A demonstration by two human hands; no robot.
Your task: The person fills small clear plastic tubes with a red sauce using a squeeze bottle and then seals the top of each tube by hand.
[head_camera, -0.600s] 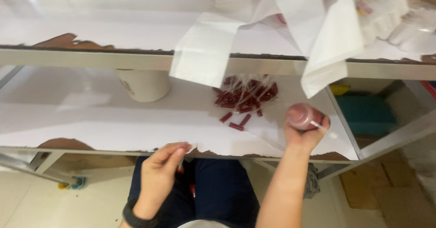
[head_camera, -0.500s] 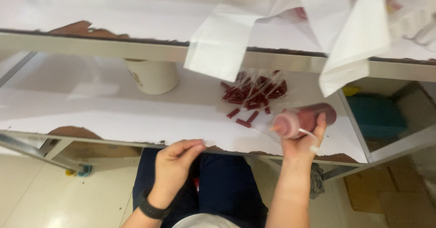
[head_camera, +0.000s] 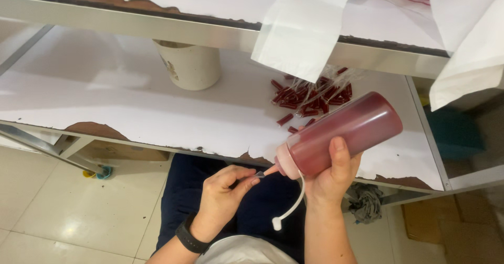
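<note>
Head camera looks down on our two hands, held low in front of the bench (head_camera: 157, 111), above our lap. Our right hand (head_camera: 331, 177) is closed around a squeeze bottle (head_camera: 341, 135) filled with dark red liquid; the thumb lies on top of the bottle body, and the other fingers wrap below it. The bottle is tilted, almost lying, with its bottom pointing up and away to the right and its pale nozzle pointing down to the left. A white cap (head_camera: 276, 223) hangs from the bottle neck on a thin white strap, below the right hand.

Our left hand (head_camera: 223, 193) is just left of the nozzle. Its fingers are pinched together on a very small thing at the nozzle tip; it is too small for us to tell what it is. A black band (head_camera: 190, 239) sits on the left wrist. Both forearms come up from the bottom edge of the view.

Beyond the right hand, on the white bench top, lies a heap of small dark red tubes (head_camera: 310, 96) in clear crinkled wrapping; a few tubes lie loose, nearer to the hands. Beyond the left hand stands a white round container (head_camera: 191, 67), partly under the upper shelf (head_camera: 157, 27). Its side has a small mark, too blurred to describe. White plastic bags (head_camera: 310, 27) hang over the shelf edge, beyond the right hand.
</note>
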